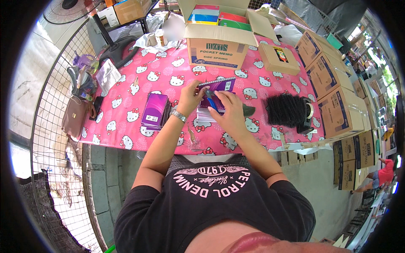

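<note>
Near the table's middle, my left hand [190,99] pinches the left end of a small purple spiral notebook [228,86], its black coil edge facing up. My right hand [230,108] is closed around blue-handled pliers [211,102], whose jaws are at the coil end beside my left fingertips. Beneath both hands lies a stack of purple notebooks [205,115], partly covered by them. Left of my left wrist stands a pile of purple notebooks [154,110] with coils on their right side. A heap of loose black spiral coils [283,110] lies to the right.
A pink patterned cloth covers the table [168,141]. At the back stands an open carton [217,52] of colourful notebooks, with a flat brown box [279,59] beside it. A tape dispenser [305,118] adjoins the coils. Stacked cartons [341,107] border the right; a brown pouch [76,118] lies left.
</note>
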`<state>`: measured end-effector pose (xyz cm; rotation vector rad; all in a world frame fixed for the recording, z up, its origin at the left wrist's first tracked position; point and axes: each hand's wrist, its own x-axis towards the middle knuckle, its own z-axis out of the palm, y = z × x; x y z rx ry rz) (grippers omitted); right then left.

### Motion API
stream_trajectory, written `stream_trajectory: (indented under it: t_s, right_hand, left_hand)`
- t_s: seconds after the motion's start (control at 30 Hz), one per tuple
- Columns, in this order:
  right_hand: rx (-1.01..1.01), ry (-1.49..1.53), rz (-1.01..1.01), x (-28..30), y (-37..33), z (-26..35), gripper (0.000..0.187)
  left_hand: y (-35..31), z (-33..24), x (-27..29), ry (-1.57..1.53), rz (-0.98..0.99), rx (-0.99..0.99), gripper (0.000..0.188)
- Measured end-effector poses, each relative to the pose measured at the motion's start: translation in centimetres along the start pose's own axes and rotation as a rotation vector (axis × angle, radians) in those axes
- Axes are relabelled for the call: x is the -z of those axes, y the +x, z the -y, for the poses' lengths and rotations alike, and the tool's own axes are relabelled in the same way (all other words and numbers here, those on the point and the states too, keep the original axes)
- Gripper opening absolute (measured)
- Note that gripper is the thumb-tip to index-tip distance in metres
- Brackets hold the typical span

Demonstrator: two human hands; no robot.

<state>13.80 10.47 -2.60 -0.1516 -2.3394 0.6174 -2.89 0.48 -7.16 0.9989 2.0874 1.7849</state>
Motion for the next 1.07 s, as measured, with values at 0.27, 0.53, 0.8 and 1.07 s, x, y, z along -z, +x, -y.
stream_trajectory:
  t_s: [0.27, 0.53, 0.8, 1.07]
  right_hand:
    - [0.001, -0.028, 0.040, -0.5, 0.5, 0.2, 0.050]
    - [-0.596, 1.049, 0.229, 2.4, -0.3, 2.1, 0.040]
    - [-0.340, -0.068, 0.065, 1.5, -15.8, -12.7, 0.042]
    - [-0.449, -0.583, 0.092, 1.6, -13.3, -19.8, 0.048]
  left_hand:
    - [-0.4, 0.8, 0.0, -0.075, 0.014, 0.009, 0.026]
    - [-1.4, -0.5, 2.4, 0.289, -0.142, -0.339, 0.026]
    - [-8.7, 1.7, 14.6, -0.131, -0.655, 0.177, 0.021]
    - [-12.2, 3.3, 14.2, 0.940, -0.628, 0.282, 0.030]
